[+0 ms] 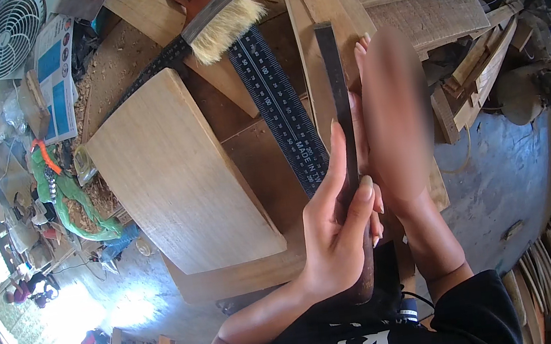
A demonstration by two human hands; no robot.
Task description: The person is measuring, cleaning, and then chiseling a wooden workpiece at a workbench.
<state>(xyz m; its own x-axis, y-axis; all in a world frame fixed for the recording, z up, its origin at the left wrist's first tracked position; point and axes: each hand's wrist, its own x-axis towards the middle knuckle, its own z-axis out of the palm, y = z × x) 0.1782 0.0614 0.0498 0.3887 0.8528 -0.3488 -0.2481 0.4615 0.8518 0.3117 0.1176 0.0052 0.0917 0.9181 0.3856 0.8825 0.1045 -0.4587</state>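
Observation:
My left hand [338, 226] is wrapped round a long chisel [335, 87], which has a flat dark blade and a wooden handle. The chisel stands nearly upright in the picture, blade end away from me and handle toward my body. Along its blade my left index finger is stretched. Just right of the blade is my right hand [393, 115], mostly blurred, its fingers seemingly stretched out away from me. Whether that hand touches the blade I cannot tell. Beneath both hands lie wooden boards [306, 8].
A curved wooden panel [186, 177] lies to the left. Beside it are a black ruler [271, 89] and a wide brush [225, 29] with pale bristles. Wood pieces [422, 13] are stacked far right. A fan [10, 33] and a green bag [81, 204] are at the left.

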